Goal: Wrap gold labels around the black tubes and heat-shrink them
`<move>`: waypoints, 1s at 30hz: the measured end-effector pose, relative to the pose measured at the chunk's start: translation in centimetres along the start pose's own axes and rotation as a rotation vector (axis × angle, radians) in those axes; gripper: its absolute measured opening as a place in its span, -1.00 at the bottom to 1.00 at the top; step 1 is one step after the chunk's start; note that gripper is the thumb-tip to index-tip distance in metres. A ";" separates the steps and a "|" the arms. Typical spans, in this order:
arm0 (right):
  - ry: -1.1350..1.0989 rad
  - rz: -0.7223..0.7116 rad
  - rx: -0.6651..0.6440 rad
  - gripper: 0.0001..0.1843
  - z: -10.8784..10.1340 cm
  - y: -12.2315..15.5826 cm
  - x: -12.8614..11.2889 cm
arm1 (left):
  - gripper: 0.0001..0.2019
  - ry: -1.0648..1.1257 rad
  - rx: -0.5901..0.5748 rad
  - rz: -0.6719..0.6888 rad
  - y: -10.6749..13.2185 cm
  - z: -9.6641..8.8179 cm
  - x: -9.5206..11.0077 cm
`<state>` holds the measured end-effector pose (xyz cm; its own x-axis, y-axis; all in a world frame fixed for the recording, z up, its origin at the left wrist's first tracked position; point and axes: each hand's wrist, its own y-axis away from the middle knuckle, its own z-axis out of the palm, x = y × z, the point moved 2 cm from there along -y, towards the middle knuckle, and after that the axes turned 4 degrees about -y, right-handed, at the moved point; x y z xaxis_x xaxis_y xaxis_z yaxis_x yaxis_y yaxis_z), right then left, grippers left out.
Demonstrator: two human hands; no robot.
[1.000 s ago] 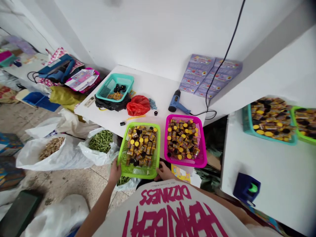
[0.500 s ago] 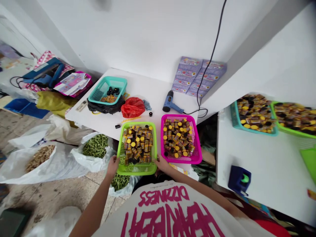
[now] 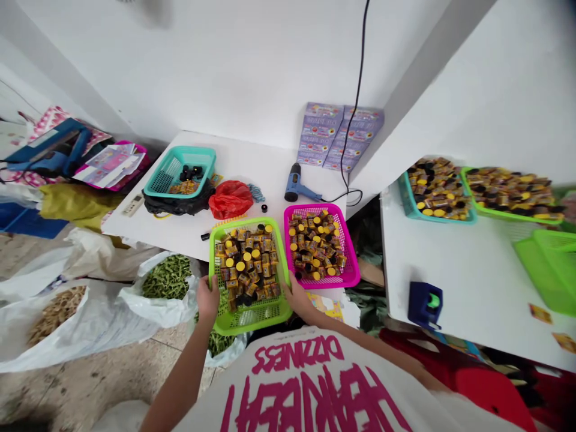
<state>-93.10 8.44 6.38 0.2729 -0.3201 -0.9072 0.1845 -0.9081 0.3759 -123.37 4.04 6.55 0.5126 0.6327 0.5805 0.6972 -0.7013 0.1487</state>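
Note:
A lime green basket (image 3: pixel 252 315) full of small yellow-and-black bottles (image 3: pixel 245 267) hangs over the near edge of the white table (image 3: pixel 252 168). My left hand (image 3: pixel 207 298) grips its left rim and my right hand (image 3: pixel 297 297) grips its right rim, both closed on it. The basket is slightly turned and partly off the table. A pink basket (image 3: pixel 348 279) with the same kind of bottles sits right beside it on the right.
Further back on the table are a teal basket (image 3: pixel 157 180), a red bag (image 3: pixel 230 200), a blue heat gun (image 3: pixel 294 184) with its cable, and purple boxes (image 3: pixel 337 135). Open sacks of green pods (image 3: pixel 168 277) stand on the floor at left. The right-hand table (image 3: pixel 468 270) holds more baskets and a blue tape dispenser (image 3: pixel 423 303).
Both hands have slid from the basket's near corners up onto its side rims, and the green basket has shifted towards me and turned slightly. My view has swung to the right.

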 end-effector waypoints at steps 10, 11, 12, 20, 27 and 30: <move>-0.001 -0.149 0.070 -0.41 -6.0 3.9 -4.4 | -0.69 0.109 0.128 0.134 2.9 -4.3 7.8; 0.008 -0.142 0.082 -0.41 -6.3 4.0 -4.5 | -0.69 0.115 0.121 0.142 2.9 -4.2 8.3; 0.013 -0.135 0.092 -0.41 -6.5 4.0 -4.7 | -0.69 0.119 0.114 0.147 2.8 -4.1 8.6; 0.071 -0.126 0.014 -0.38 -5.8 2.1 -4.7 | -0.71 0.085 0.088 0.112 1.8 -3.4 6.6; 0.210 0.012 -0.093 -0.58 1.0 -4.4 -3.7 | -0.77 -0.011 0.015 -0.070 -2.8 -0.4 1.3; 0.278 0.091 -0.150 -0.68 1.6 -5.5 -3.1 | -0.76 -0.007 -0.029 -0.120 -4.2 1.4 0.0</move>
<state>-96.48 14.04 6.85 0.5382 -0.2934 -0.7901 0.2787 -0.8227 0.4954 -125.54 7.44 4.79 0.4302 0.7148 0.5513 0.7389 -0.6297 0.2399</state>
